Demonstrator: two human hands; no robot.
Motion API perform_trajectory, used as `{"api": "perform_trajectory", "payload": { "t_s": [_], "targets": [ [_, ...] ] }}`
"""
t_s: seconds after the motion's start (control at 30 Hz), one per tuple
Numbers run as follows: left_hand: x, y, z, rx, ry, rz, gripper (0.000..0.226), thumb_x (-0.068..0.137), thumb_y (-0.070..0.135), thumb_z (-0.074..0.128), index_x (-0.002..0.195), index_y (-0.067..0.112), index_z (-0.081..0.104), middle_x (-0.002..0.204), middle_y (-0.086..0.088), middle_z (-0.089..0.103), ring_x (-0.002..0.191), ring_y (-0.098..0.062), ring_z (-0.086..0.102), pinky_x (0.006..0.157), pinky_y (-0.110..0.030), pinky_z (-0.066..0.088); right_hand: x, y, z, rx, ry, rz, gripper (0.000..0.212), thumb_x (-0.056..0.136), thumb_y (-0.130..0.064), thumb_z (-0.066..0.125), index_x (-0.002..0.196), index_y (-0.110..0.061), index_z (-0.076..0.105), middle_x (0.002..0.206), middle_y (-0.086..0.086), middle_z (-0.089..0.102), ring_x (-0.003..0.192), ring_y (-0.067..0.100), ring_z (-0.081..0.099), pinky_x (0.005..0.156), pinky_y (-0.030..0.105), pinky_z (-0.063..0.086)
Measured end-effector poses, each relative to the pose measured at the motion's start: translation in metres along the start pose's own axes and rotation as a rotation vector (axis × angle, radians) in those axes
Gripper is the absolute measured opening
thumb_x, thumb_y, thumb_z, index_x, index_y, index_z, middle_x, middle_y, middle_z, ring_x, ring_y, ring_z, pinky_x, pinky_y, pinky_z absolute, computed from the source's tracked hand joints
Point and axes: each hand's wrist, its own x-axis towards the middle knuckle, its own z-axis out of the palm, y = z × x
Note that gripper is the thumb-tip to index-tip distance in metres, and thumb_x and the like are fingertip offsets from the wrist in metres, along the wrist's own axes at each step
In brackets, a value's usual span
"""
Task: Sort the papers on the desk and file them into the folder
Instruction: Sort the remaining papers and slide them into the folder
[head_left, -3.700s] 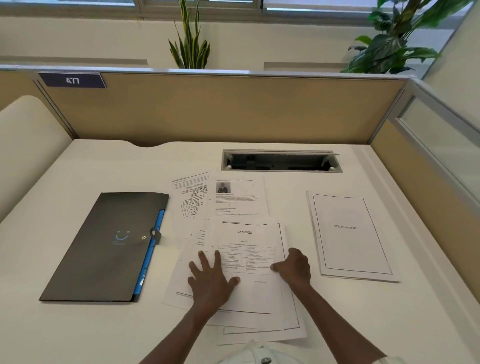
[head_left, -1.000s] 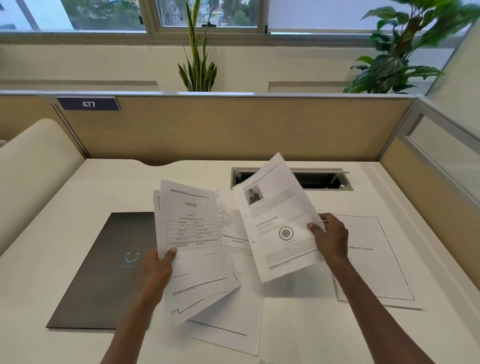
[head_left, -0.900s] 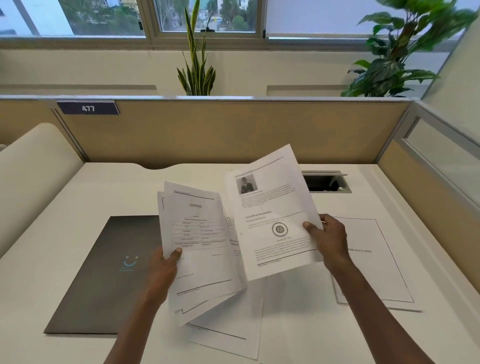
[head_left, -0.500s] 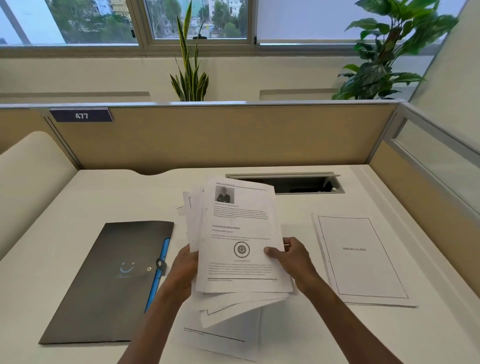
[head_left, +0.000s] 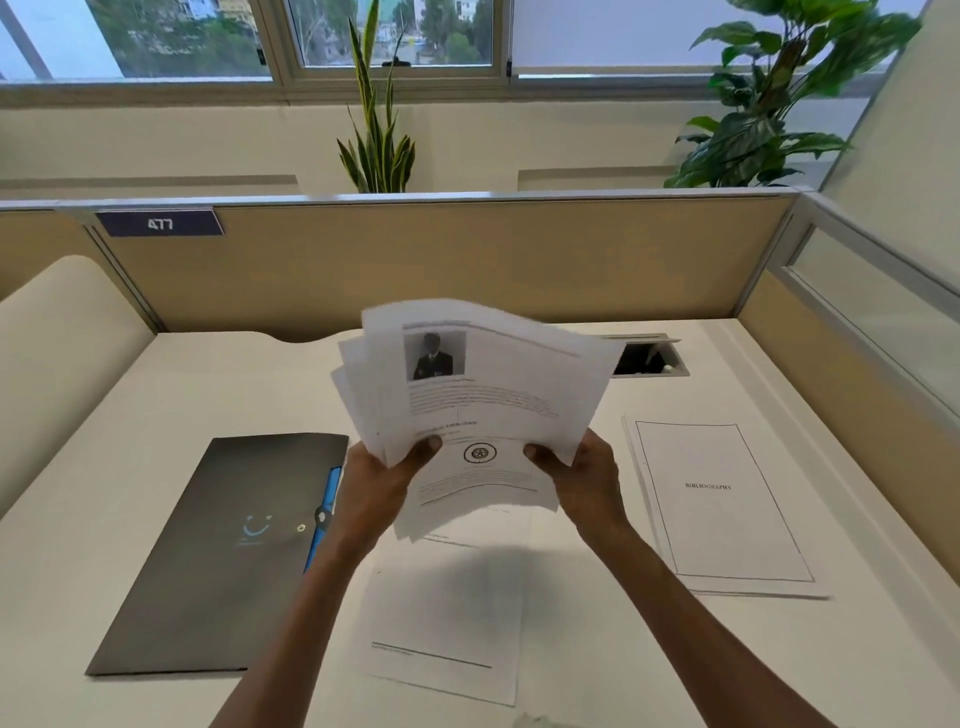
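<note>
Both hands hold a fanned stack of papers (head_left: 488, 400) above the middle of the white desk (head_left: 156, 415); the top sheet carries a small portrait photo and a round seal. My left hand (head_left: 382, 480) grips the stack's lower left edge and my right hand (head_left: 582, 478) its lower right edge. A dark folder (head_left: 223, 551) with a blue spine and a snap strap lies shut on the desk to the left. One loose sheet (head_left: 441, 618) lies flat under the raised stack. A stack headed BIBLIOGRAPHY (head_left: 722, 504) lies to the right.
A tan partition (head_left: 467, 260) with a 477 label closes the desk's back and right sides. An open cable slot (head_left: 649, 358) sits in the desk behind the papers. Potted plants (head_left: 379, 135) stand beyond the partition.
The photo sheet from my right hand has joined the left hand's papers as one stack. Both hands now hold it and have raised it off the desk.
</note>
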Motion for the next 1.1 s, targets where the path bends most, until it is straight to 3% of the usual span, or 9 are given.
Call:
{"api": "perform_trajectory", "payload": {
  "t_s": [0.23, 0.3, 0.4, 0.57, 0.67, 0.77, 0.87, 0.97, 1.1],
  "targets": [
    [-0.029, -0.051, 0.003, 0.094, -0.023, -0.181, 0.038, 0.077, 0.024, 0.080, 0.111, 0.031, 0.064, 0.104, 0.010, 0.072, 0.096, -0.019, 0.070, 0.080, -0.040, 0.060, -0.031, 0.054, 0.022, -0.073, -0.133, 0.173, 0.042, 0.074, -0.008, 0.079, 0.110, -0.021, 0.062, 0.101, -0.008, 0.070, 0.096, 0.014, 0.067, 0.068, 0.010, 0.051],
    [-0.031, -0.059, 0.007, 0.089, 0.001, -0.210, 0.033, 0.084, 0.020, 0.074, 0.115, 0.026, 0.062, 0.108, 0.002, 0.069, 0.100, -0.023, 0.066, 0.084, -0.046, 0.057, -0.033, 0.064, 0.025, -0.124, -0.139, 0.215, 0.051, 0.075, -0.005, 0.076, 0.121, -0.017, 0.056, 0.112, -0.003, 0.067, 0.103, 0.019, 0.064, 0.079, 0.021, 0.053],
    [-0.024, -0.059, 0.005, 0.135, 0.080, -0.170, 0.020, 0.091, 0.027, 0.065, 0.111, 0.022, 0.064, 0.103, -0.002, 0.072, 0.094, -0.027, 0.070, 0.069, -0.035, 0.062, -0.030, 0.072, 0.026, -0.297, -0.117, 0.271, 0.056, 0.075, -0.008, 0.074, 0.122, -0.015, 0.045, 0.120, 0.005, 0.062, 0.102, 0.019, 0.059, 0.081, 0.026, 0.049],
    [-0.004, -0.046, -0.016, 0.092, 0.330, -0.101, 0.024, 0.092, 0.027, 0.066, 0.107, 0.009, 0.067, 0.089, -0.003, 0.071, 0.081, -0.024, 0.071, 0.050, -0.016, 0.055, -0.053, 0.096, 0.037, -0.805, -0.239, 0.261, 0.088, 0.077, -0.050, 0.071, 0.141, -0.008, 0.030, 0.142, 0.013, 0.039, 0.132, 0.030, 0.035, 0.102, 0.036, 0.037],
    [0.005, -0.035, -0.035, 0.089, 0.397, -0.084, 0.030, 0.092, 0.030, 0.066, 0.111, 0.007, 0.068, 0.099, -0.011, 0.073, 0.088, -0.030, 0.071, 0.071, -0.039, 0.060, -0.070, 0.112, 0.049, -1.059, -0.391, 0.292, 0.110, 0.071, -0.071, 0.061, 0.148, -0.006, 0.017, 0.155, 0.023, 0.014, 0.141, 0.037, 0.017, 0.111, 0.047, 0.028],
    [0.006, -0.024, -0.054, 0.086, 0.452, -0.053, 0.028, 0.093, 0.031, 0.064, 0.111, 0.010, 0.067, 0.104, -0.010, 0.072, 0.091, -0.031, 0.069, 0.080, -0.045, 0.058, -0.071, 0.118, 0.047, -1.135, -0.431, 0.317, 0.107, 0.072, -0.064, 0.066, 0.150, -0.012, 0.016, 0.157, 0.026, 0.000, 0.144, 0.039, 0.009, 0.115, 0.049, 0.021],
    [0.004, -0.017, -0.075, 0.076, 0.488, -0.043, 0.029, 0.094, 0.032, 0.063, 0.112, 0.011, 0.066, 0.108, -0.009, 0.071, 0.090, -0.026, 0.068, 0.077, -0.040, 0.057, -0.052, 0.115, 0.034, -1.111, -0.368, 0.336, 0.089, 0.076, -0.043, 0.073, 0.147, -0.019, 0.024, 0.154, 0.022, 0.012, 0.138, 0.038, 0.020, 0.109, 0.045, 0.031],
    [0.000, -0.016, -0.094, 0.038, 0.540, -0.047, 0.019, 0.093, 0.035, 0.064, 0.106, 0.022, 0.064, 0.103, 0.000, 0.070, 0.081, -0.011, 0.067, 0.064, -0.027, 0.052, -0.032, 0.110, 0.025, -1.104, -0.275, 0.432, 0.089, 0.082, -0.021, 0.072, 0.150, -0.016, 0.014, 0.144, 0.018, 0.024, 0.129, 0.035, 0.031, 0.102, 0.045, 0.040],
    [0.002, -0.018, -0.115, -0.004, 0.655, -0.069, 0.025, 0.091, 0.039, 0.065, 0.110, 0.024, 0.063, 0.097, 0.008, 0.068, 0.076, 0.000, 0.064, 0.058, -0.020, 0.049, -0.015, 0.106, 0.025, -1.075, -0.211, 0.661, 0.086, 0.080, -0.021, 0.068, 0.146, -0.009, 0.013, 0.137, 0.016, 0.034, 0.127, 0.033, 0.035, 0.099, 0.045, 0.043]
  ]
}}
